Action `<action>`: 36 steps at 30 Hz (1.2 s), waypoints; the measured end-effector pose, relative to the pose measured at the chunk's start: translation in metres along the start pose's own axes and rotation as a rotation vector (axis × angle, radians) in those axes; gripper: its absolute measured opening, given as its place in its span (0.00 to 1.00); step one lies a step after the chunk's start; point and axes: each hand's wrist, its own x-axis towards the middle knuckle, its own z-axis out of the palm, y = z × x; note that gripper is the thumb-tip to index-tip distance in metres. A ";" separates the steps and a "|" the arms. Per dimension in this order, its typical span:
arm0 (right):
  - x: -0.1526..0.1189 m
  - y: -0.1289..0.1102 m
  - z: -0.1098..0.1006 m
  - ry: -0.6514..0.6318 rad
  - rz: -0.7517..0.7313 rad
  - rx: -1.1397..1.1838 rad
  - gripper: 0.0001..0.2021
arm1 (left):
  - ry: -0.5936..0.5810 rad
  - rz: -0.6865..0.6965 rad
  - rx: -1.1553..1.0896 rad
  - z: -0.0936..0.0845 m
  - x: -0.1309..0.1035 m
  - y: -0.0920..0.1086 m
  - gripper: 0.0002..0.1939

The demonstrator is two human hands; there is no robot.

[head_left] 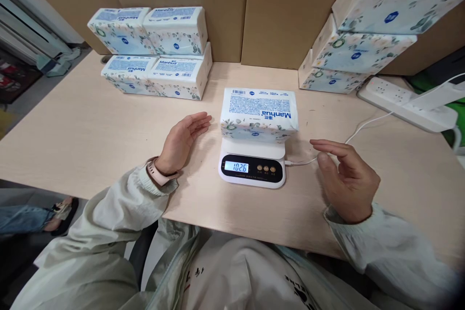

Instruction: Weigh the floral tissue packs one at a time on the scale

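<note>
The Manhua tissue pack is placed between the two hands and is gripped by neither. The left hand is held with fingers extended, just beside the pack's left end; its thumb is hard to make out. The right hand is held loosely spread, thumb parted from the fingers, farther off to the lower right. A pink band is worn on the left wrist, against the sleeve cuff.

The pack is borne by a white digital scale, most of whose platform is hidden under it. On the lit display the digits 1026 are shown; whether a decimal point is included cannot be told. A white cable is plugged into the scale's right side, partly hidden behind the right hand, and led towards a power strip.

At the back left of the pale table, four more packs are stacked two by two. At the back right, a taller stack is cut off above, as are the cardboard boxes behind. At the left edge, another person's denim-clad leg is only partly shown.
</note>
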 end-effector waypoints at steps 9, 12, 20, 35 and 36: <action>0.000 -0.001 0.000 0.009 0.000 -0.001 0.07 | 0.002 -0.003 0.008 -0.001 0.000 0.000 0.22; 0.001 -0.002 0.001 0.009 0.007 0.000 0.07 | -0.003 -0.006 0.004 -0.001 0.001 -0.001 0.22; 0.002 -0.008 -0.002 -0.026 0.030 -0.050 0.09 | 0.015 0.025 0.083 0.001 -0.002 0.001 0.25; 0.064 -0.019 0.021 -0.461 0.207 0.007 0.25 | -0.160 0.299 0.460 0.029 0.000 0.015 0.30; 0.071 -0.025 0.025 -0.531 0.202 0.042 0.25 | -0.183 0.306 0.434 0.031 0.003 0.016 0.30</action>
